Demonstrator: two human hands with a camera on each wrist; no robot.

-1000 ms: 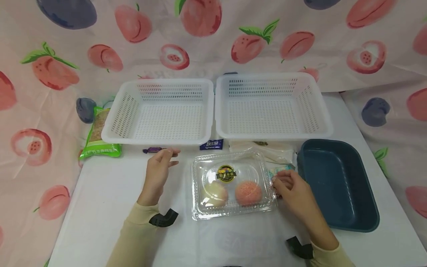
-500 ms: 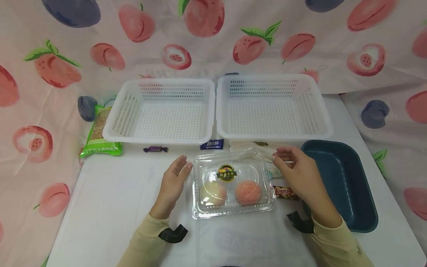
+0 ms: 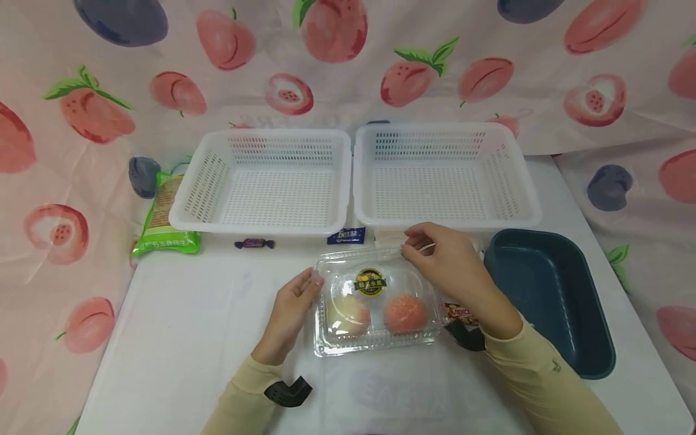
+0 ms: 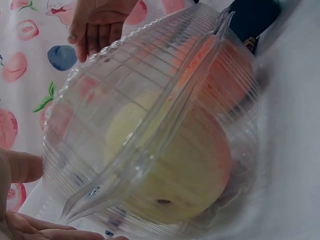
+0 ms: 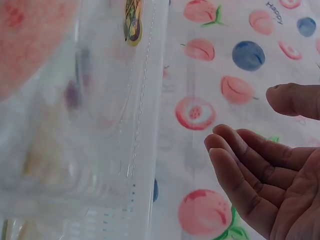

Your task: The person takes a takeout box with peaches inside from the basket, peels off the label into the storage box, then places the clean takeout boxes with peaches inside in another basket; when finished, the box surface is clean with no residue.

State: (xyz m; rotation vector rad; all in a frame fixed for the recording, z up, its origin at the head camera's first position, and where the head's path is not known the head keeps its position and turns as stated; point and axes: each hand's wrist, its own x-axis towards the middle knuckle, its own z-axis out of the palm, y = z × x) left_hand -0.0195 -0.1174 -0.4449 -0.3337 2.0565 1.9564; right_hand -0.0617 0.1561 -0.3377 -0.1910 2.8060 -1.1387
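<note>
A clear plastic clamshell box (image 3: 399,281) with a round label lies on the white table. Through its lid show a yellow apple (image 3: 349,315) and a coral-pink round fruit (image 3: 405,313). My left hand (image 3: 287,314) is at the box's left side, thumb tip right at the lid's edge and straight fingers below it in the left wrist view. Over the box's far right corner is my right hand (image 3: 451,269). In the right wrist view its thumb (image 5: 295,100) stands well apart from its loosely bent fingers (image 5: 255,177), with nothing between them.
Two white baskets (image 3: 261,229) (image 3: 446,219) stand behind the box. A dark teal basin (image 3: 549,290) is at the right, with a red-wrapped candy (image 3: 459,313) beside it. Purple candy (image 3: 254,243), a blue packet (image 3: 346,235) and a green bag (image 3: 165,238) lie near the baskets.
My left hand has come from beside the purple candy to the box's left edge. My right hand has left the box's right edge and moved up and left over its far corner.
</note>
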